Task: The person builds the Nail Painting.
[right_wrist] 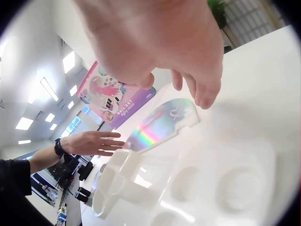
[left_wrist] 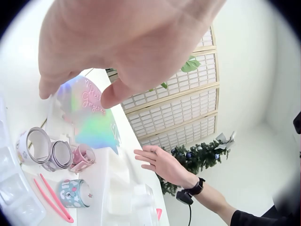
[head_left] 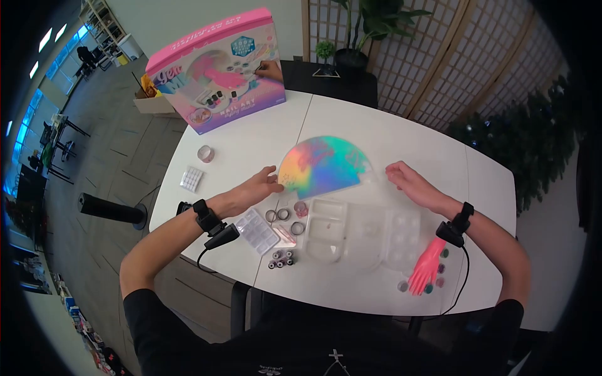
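A half-round holographic panel [head_left: 326, 166] with pink lettering lies on the white table, just behind a white moulded tray [right_wrist: 174, 160] with compartments and round hollows. My left hand [head_left: 258, 189] is at the panel's left edge, its fingers loosely extended and the fingertips right at the rim. In the left wrist view, the left hand [left_wrist: 113, 47] covers part of the panel. My right hand [head_left: 411, 182] hovers to the right of the panel, apart from it, fingers relaxed and gripping nothing. Several rolls of decorated tape [left_wrist: 38, 146] and pink tweezers [left_wrist: 54, 200] lie left of the tray.
A nail art box [head_left: 226, 69] stands at the back left. A clear compartment case [head_left: 256, 230] and small bottles [head_left: 282, 259] are at the front left. A pink model hand [head_left: 426, 269] lies front right among small pots. A clear round tub [head_left: 205, 153] sits far left.
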Demonstrator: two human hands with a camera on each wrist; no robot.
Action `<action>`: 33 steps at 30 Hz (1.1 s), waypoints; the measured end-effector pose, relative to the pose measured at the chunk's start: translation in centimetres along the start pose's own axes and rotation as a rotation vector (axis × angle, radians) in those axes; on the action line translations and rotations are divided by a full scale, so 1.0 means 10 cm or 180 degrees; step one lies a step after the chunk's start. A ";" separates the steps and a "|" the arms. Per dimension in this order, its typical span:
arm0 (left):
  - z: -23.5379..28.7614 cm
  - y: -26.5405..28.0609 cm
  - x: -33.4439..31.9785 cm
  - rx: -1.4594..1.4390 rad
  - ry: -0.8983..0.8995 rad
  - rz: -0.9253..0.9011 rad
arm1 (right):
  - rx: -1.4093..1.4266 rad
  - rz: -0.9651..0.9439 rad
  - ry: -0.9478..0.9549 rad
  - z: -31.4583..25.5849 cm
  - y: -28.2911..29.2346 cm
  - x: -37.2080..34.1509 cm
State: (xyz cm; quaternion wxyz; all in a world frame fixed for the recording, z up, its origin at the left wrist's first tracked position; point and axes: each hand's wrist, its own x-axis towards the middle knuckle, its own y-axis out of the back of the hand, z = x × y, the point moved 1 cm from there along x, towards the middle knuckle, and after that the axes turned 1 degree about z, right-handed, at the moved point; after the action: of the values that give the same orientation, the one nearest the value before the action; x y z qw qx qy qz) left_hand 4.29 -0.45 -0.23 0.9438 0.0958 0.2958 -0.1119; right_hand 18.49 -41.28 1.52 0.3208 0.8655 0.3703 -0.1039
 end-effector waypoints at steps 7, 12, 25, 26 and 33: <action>0.22 -0.02 -0.05 -0.0128 0.0328 -0.0031 | 0.0142 -0.0191 -0.0270 -0.02 -0.05 0.43; 0.20 0.07 0.12 -0.0083 0.0301 0.0052 | 0.0361 -0.0307 -0.0371 -0.05 0.00 0.50; 0.40 -0.07 0.32 -0.0635 0.0096 -0.0061 | 0.0987 -0.0072 -0.0341 -0.06 0.10 0.26; 0.39 -0.06 0.33 -0.0650 0.0074 -0.0020 | 0.1014 -0.0069 -0.0372 -0.04 0.11 0.23; 0.49 -0.13 0.39 -0.0878 0.0067 0.0224 | 0.1309 -0.0088 -0.0463 0.11 0.05 0.12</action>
State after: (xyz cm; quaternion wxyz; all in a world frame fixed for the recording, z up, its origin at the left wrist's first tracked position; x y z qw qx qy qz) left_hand 9.69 -3.46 1.32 0.9482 -0.0233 0.3147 -0.0360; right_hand 19.76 -41.60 0.41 0.1619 0.8978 0.3290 -0.2438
